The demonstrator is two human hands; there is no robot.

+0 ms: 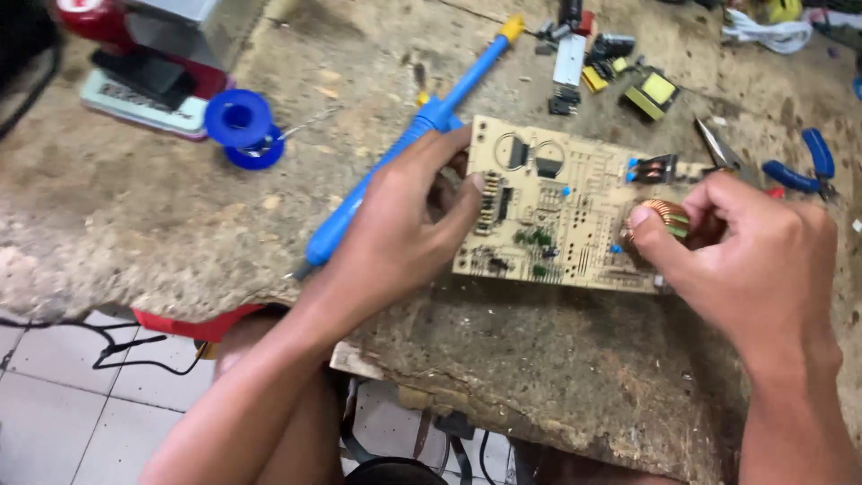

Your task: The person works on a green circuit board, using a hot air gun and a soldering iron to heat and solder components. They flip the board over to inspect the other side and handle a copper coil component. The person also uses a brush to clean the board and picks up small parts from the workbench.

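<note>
A tan circuit board (pixel 557 207) with small green, blue and black parts lies on a worn wooden bench (pixel 557 359). My left hand (pixel 409 220) grips the board's left edge, thumb on its top face. My right hand (pixel 754 256) pinches a copper-wound coil (pixel 662 218) at the board's right end, thumb and fingers closed around it. Whether the coil is fixed to the board cannot be told. A blue soldering iron (pixel 422 126) with a yellow end lies on the bench behind my left hand.
A blue solder spool (pixel 241 126) sits at the left, beside a red and grey device (pixel 148 54). Loose electronic parts (pixel 620 72) lie at the back, blue-handled pliers (pixel 804 166) at the right. Tiled floor and black cables (pixel 126 350) show below the bench's front edge.
</note>
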